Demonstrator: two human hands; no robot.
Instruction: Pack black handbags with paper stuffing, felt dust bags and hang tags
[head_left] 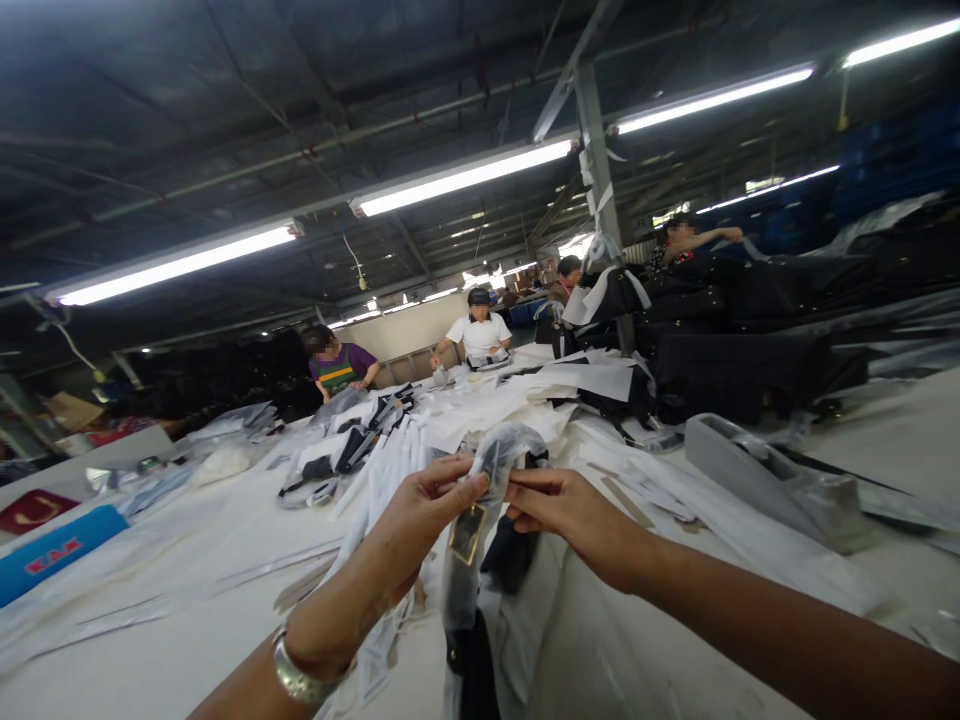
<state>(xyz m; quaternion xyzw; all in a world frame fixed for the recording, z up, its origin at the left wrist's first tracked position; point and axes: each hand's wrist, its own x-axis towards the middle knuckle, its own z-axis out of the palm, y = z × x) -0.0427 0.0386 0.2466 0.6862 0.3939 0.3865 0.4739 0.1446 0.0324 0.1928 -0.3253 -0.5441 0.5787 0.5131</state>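
Observation:
A black strap with a gold buckle [466,535] hangs in front of me, partly wrapped in a clear plastic sleeve [459,590]. My left hand [431,510] pinches the sleeved strap between thumb and fingers just above the buckle. On the other side, my right hand [559,505] has its fingers closed at the sleeve's edge by a dark part of the strap; its fingertips are partly hidden. Below, the strap's black end [474,665] runs down toward the bottom of the view, beside pale wrapping material.
White paper and wrapping strips [405,455] lie heaped across the table [172,630]. A blue box [60,555] is at left, a grey tape dispenser-like holder [765,480] at right. Black bags [742,370] are piled behind it. Several people work beyond the table.

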